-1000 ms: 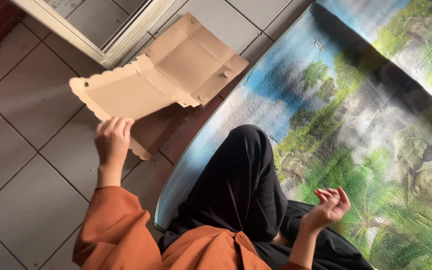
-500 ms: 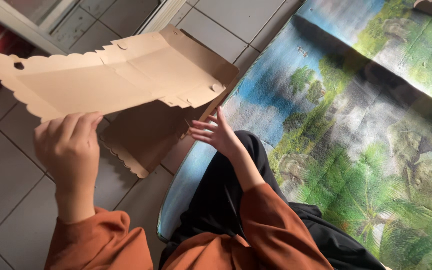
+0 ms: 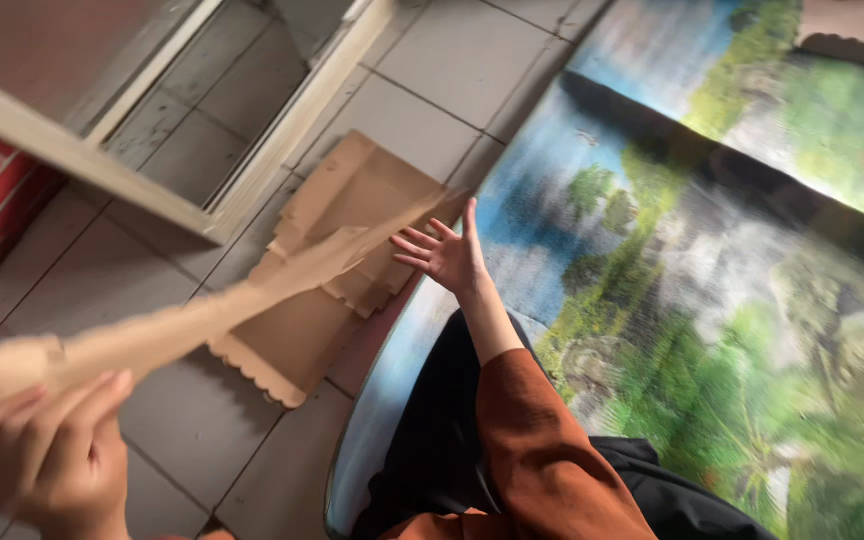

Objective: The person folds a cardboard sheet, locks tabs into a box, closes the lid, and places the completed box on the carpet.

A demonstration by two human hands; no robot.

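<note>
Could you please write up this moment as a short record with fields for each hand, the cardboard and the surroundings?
left hand: left hand grips one end of a flat cardboard piece, seen almost edge-on
right hand: right hand open, fingers spread, at the piece's far end; contact unclear
on the floor: cardboard stack with scalloped edges
mat: landscape-print mat under the person's legs
floor: grey tiled floor
other: pale wooden frame; another cardboard lies on the mat

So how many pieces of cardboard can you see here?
3 at least: one flat piece in the left hand, a pile on the tiled floor, one at top right. The pile may hide more.
</note>
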